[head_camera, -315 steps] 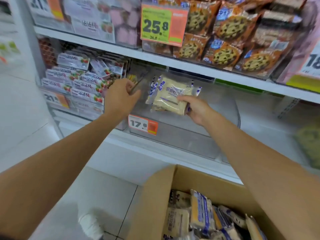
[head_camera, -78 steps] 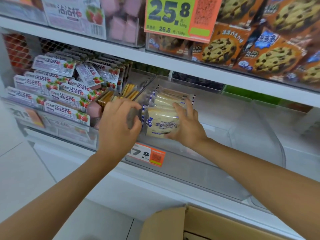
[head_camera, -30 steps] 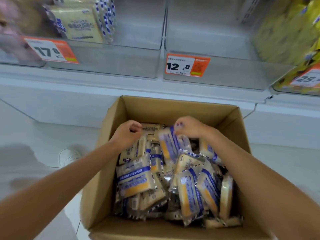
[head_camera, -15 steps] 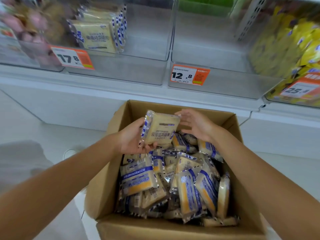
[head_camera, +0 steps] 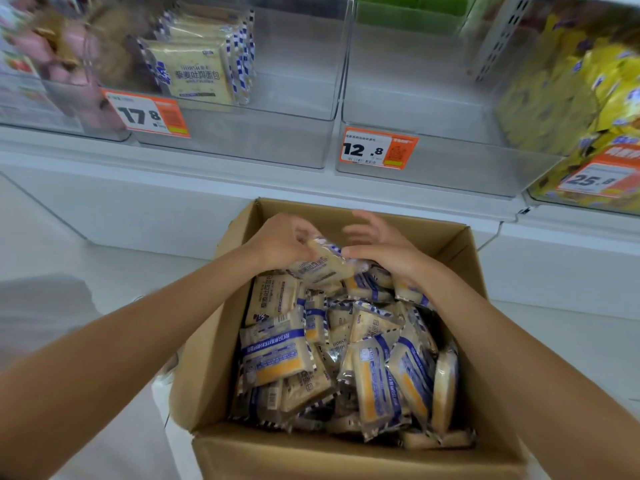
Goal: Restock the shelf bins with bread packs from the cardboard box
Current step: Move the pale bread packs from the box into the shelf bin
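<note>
Near us, on the pale floor (head_camera: pixel 571 341), the cardboard box (head_camera: pixel 204 358) holds heaped cream, blue-striped bread packs (head_camera: pixel 277 351). At its far end, our left hand (head_camera: pixel 280 242) fingers grip one pack (head_camera: pixel 323 266); our right hand (head_camera: pixel 391 256) is blurred, so we cannot tell its state. Beyond, a clear shelf bin (head_camera: pixel 242 133) holds upright packs.

I was in a shop, at a snack aisle. Across the top of the frame ran a white shelf (head_camera: pixel 242 176) lined with clear plastic bins (head_camera: pixel 259 140), each fronted by an orange price label: a 17.8 tag (head_camera: pixel 147 114) at upper left, a 12.8 tag (head_camera: pixel 377 148) at centre, a 25.8 tag (head_camera: pixel 595 178) at the right edge. Identical sealed bread packs (head_camera: pixel 194 74) stood in a row in one bin, yellow bags (head_camera: pixel 571 98) filled another, and an open cardboard box (head_camera: pixel 204 358) of stock sat on the pale floor (head_camera: pixel 571 341) at lower centre
</note>
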